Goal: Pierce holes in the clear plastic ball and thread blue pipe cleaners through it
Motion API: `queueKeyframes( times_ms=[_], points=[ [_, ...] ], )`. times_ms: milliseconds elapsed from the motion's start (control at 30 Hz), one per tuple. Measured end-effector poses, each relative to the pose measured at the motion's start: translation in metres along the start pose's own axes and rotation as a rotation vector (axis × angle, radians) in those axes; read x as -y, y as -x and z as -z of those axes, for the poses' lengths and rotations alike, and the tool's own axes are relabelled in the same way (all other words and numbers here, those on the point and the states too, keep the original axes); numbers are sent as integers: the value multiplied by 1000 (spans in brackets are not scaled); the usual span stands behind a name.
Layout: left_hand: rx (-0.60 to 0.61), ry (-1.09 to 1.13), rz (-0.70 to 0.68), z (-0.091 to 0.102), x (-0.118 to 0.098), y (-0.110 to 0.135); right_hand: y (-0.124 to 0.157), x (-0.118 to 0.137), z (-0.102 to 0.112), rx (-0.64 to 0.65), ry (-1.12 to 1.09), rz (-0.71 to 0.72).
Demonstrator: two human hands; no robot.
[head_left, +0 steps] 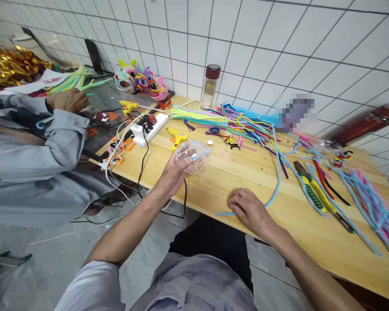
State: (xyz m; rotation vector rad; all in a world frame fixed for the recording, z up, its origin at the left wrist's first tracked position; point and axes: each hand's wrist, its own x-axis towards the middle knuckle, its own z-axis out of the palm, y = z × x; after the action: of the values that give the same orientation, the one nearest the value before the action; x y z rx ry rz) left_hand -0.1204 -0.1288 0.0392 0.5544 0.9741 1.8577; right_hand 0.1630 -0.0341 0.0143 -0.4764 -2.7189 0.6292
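Observation:
My left hand (173, 175) is closed around the near side of a clear, rounded plastic shell (199, 162), held over the table's front part. A short strip of light blue lies along the shell under my thumb. My right hand (249, 209) rests near the table's front edge, fingers curled round a long light blue pipe cleaner (278, 168). One end of it sticks out left of my fist; the rest curves up toward the bundles. A yellow hot glue gun (177, 137) lies just behind the shell. To its right is a small white piece (210, 142).
A white power strip (151, 128) with cables sits at left. Pipe cleaner bundles (201, 115) cross the back, near a glass bottle (210, 86). Green-yellow pliers (311, 190) and a yellow cutter (330, 203) lie right. A co-worker's hand (68, 101) is far left, near colourful masks (139, 82).

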Motion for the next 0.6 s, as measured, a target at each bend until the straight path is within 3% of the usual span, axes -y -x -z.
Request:
queueKeyframes(
  times_ms=[133, 300, 400, 500, 600],
  points=[
    [72, -47, 62, -30, 11, -25, 3, 1, 3, -75, -52, 46],
    [154, -128, 90, -70, 21, -58, 6, 5, -13, -17, 30, 123],
    [187, -167, 127, -88, 32, -74, 1, -1, -14, -87, -57, 57],
    [227, -201, 166, -96, 46, -82, -6, -14, 12, -212, -207, -133],
    [244, -211, 209, -95, 61, -84, -16, -29, 47, -343, -203, -277]
  ],
)
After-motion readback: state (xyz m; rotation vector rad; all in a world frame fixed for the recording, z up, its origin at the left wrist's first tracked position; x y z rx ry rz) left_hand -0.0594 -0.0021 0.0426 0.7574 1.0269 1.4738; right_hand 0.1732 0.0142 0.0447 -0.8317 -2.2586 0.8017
